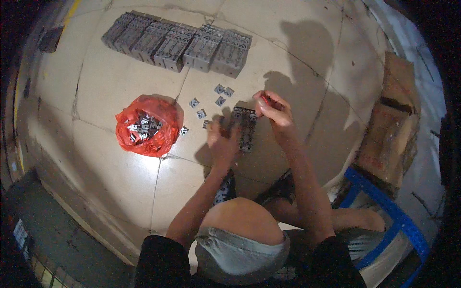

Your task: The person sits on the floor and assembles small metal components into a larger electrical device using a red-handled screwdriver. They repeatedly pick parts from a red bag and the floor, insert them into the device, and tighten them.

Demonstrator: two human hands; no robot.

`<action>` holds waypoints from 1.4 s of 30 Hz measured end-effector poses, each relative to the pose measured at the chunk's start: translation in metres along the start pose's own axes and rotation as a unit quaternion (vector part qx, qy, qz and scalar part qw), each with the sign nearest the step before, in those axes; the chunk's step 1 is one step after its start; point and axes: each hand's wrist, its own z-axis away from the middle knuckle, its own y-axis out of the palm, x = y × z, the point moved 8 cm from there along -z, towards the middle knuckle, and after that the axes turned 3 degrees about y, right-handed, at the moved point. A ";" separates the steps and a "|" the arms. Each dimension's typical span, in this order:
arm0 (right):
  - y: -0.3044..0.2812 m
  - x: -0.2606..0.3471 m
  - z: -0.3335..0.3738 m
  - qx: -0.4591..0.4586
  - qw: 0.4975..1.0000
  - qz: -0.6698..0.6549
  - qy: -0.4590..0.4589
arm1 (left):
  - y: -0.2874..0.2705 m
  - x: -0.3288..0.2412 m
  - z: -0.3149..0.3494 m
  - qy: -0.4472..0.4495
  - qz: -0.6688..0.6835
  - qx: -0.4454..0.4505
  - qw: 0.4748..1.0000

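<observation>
A dark rectangular block, like an electrical breaker, [247, 126] lies on the tiled floor in front of me, with a row of round holes across its far end. My left hand [222, 143] is at its left side, fingers stretched forward and apart, somewhat blurred; nothing shows in them. Closed fingers of my right hand [274, 109] grip a thin red object [265, 100] at the block's far right corner; most of it is hidden. Several small square metal pieces [201, 114] are scattered beyond and left of my left hand.
To the left sits an open red plastic bag [168, 115] filled with metal pieces. Several grey blocks [172, 46] stand in a row farther away. Flattened cardboard [384, 139] and a blue metal frame [379, 197] are at the right. A dark green surface [62, 230] borders the lower left.
</observation>
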 end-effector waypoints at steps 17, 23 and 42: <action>-0.033 0.002 0.031 -0.137 0.965 0.185 -0.125 | -0.019 -0.036 -0.072 0.354 -0.108 -0.003 0.929; -0.056 -0.020 0.042 -0.181 0.973 0.100 -0.098 | 0.011 -0.068 -0.031 0.437 -0.013 0.176 0.882; -0.048 -0.041 0.049 -0.171 0.946 0.220 -0.167 | 0.051 -0.053 -0.025 0.295 -0.027 0.303 0.906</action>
